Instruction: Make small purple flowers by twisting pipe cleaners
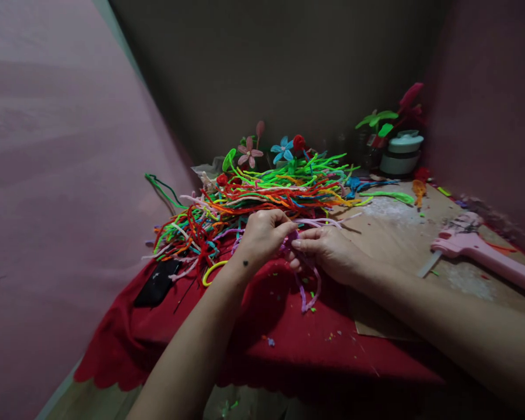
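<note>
My left hand [265,232] and my right hand [324,248] meet over the near part of the red cloth. Both pinch a purple pipe cleaner [305,294], which is bent into loops, one of them hanging below my fingers. The part between my fingertips is mostly covered. Just behind my hands lies a big heap of pipe cleaners [262,198] in green, orange, red and other colours. A few pale pink pipe cleaners [319,222] stick out of it close to my right hand.
A pink glue gun [485,251] rests on a cardboard sheet [389,233] at right. A black phone [157,283] lies at left. Behind the heap stand a pink flower [249,153] and a blue flower [282,150]. A lidded container [401,154] is at back right, near the wall.
</note>
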Motion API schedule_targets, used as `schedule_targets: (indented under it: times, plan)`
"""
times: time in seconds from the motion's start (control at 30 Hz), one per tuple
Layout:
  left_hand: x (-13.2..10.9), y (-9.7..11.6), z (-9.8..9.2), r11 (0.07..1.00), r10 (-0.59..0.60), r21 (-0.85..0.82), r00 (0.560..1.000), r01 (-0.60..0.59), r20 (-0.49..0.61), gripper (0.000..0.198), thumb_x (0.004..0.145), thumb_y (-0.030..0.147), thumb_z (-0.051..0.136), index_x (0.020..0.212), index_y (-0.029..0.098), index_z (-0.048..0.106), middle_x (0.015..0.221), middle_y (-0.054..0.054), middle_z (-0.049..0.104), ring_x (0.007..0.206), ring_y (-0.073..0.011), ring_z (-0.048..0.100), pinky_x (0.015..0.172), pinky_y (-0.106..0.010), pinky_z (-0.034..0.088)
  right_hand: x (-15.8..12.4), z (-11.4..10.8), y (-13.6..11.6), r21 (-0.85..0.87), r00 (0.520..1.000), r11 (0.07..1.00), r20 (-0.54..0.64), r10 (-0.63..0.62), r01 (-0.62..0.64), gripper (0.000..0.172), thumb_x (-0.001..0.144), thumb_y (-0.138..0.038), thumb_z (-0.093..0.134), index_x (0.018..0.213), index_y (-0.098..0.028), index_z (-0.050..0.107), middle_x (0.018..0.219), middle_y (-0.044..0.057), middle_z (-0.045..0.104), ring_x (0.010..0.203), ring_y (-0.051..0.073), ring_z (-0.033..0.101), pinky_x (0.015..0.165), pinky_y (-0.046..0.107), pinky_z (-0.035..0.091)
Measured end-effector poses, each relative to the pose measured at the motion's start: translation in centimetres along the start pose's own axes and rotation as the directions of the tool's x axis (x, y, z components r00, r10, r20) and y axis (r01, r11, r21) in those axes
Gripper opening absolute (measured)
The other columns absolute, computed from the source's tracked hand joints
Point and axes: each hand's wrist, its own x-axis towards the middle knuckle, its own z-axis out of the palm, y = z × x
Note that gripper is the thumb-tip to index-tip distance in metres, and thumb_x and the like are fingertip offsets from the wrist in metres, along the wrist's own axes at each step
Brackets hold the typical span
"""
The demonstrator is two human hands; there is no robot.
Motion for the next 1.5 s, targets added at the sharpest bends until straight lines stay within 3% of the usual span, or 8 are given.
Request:
schedule_targets:
  times: [0.23,0.4,0.57,0.8,0.97,1.17,1.33,1.5]
  plan:
    - [-0.2,-1.5,-0.1,0.877,-0.135,-0.425,0.964,0.223,0.228,0.035,0.074,0.048,0.055,0.066,0.014,0.055,0.048,0.005,0.042,0.038,-0.0043,0.031,0.039,-0.019,0.022,0.4,-0.3,0.2,0.087,0.991,0.988,0.015,-0.13,0.128,0.013,0.071,-0.024,0.065,0.073,-0.011,0.064,0.063,0.006,0.066,0.05,0.011,0.06,0.052,0.023,0.049]
    - [-0.8,-1.7,-0.2,0.909,-0.084,-0.35,0.922,0.226,0.378,0.028,0.071,0.038,0.06,0.067,0.01,0.06,0.056,0.0,0.055,0.045,-0.0045,0.037,0.042,-0.018,0.025,0.6,-0.4,0.3,0.038,0.979,0.978,-0.035,-0.203,0.204,0.018,0.068,-0.029,0.069,0.069,-0.013,0.061,0.058,0.001,0.063,0.048,0.009,0.057,0.048,0.02,0.046]
    - [-1.0,-1.6,-0.2,0.922,-0.036,-0.331,0.894,0.203,0.446,0.022,0.073,0.03,0.056,0.07,0.009,0.064,0.052,0.003,0.048,0.044,-0.0035,0.032,0.041,-0.018,0.021,0.6,-0.3,0.2,-0.051,0.982,0.987,-0.106,-0.157,0.152,0.023,0.063,-0.03,0.072,0.062,-0.014,0.055,0.051,-0.002,0.058,0.042,0.008,0.053,0.041,0.018,0.039]
    - [-1.2,-2.3,0.4,0.806,-0.025,-0.493,0.851,0.327,0.525,0.012,0.069,0.023,0.056,0.066,0.011,0.058,0.049,0.002,0.05,0.039,-0.0056,0.04,0.04,-0.019,0.03,0.3,0.2,0.3,-0.152,0.982,0.979,-0.108,-0.154,0.136,0.025,0.066,-0.033,0.067,0.058,-0.014,0.054,0.045,-0.002,0.056,0.038,0.006,0.049,0.039,0.018,0.037]
    - [-1.3,-2.7,0.3,0.725,-0.002,-0.571,0.829,0.387,0.559,0.014,0.066,0.023,0.059,0.068,0.009,0.06,0.05,0.0,0.053,0.037,-0.0062,0.042,0.036,-0.019,0.029,0.1,0.5,0.2,-0.156,0.984,0.977,-0.077,-0.158,0.145,0.027,0.064,-0.035,0.068,0.056,-0.015,0.052,0.044,-0.003,0.055,0.037,0.007,0.048,0.04,0.019,0.04]
    - [-1.1,-3.1,0.1,0.77,0.021,-0.539,0.831,0.341,0.556,0.022,0.071,0.032,0.06,0.072,0.01,0.059,0.055,0.0,0.054,0.041,-0.0057,0.044,0.039,-0.018,0.033,0.0,0.6,0.0,-0.146,0.981,0.98,-0.123,-0.153,0.134,0.025,0.065,-0.033,0.069,0.058,-0.015,0.053,0.047,-0.002,0.057,0.038,0.006,0.05,0.039,0.018,0.039]
    - [-0.9,-2.8,0.4,0.797,-0.05,-0.551,0.935,0.249,0.35,0.032,0.071,0.04,0.062,0.087,0.012,0.057,0.065,0.001,0.056,0.044,-0.0041,0.043,0.039,-0.016,0.03,0.1,0.3,0.1,-0.073,0.987,0.99,-0.102,-0.127,0.12,0.022,0.063,-0.029,0.072,0.06,-0.013,0.057,0.058,0.002,0.063,0.045,0.008,0.054,0.046,0.021,0.045]
    - [-0.8,-2.9,0.9,0.755,-0.094,-0.617,0.967,0.223,0.235,0.025,0.07,0.036,0.063,0.07,0.012,0.056,0.053,0.004,0.046,0.042,-0.0027,0.036,0.04,-0.017,0.024,0.2,0.0,0.2,0.027,0.99,0.99,0.0,-0.141,0.141,0.009,0.067,-0.02,0.064,0.07,-0.011,0.064,0.065,0.006,0.066,0.054,0.012,0.06,0.057,0.027,0.051]
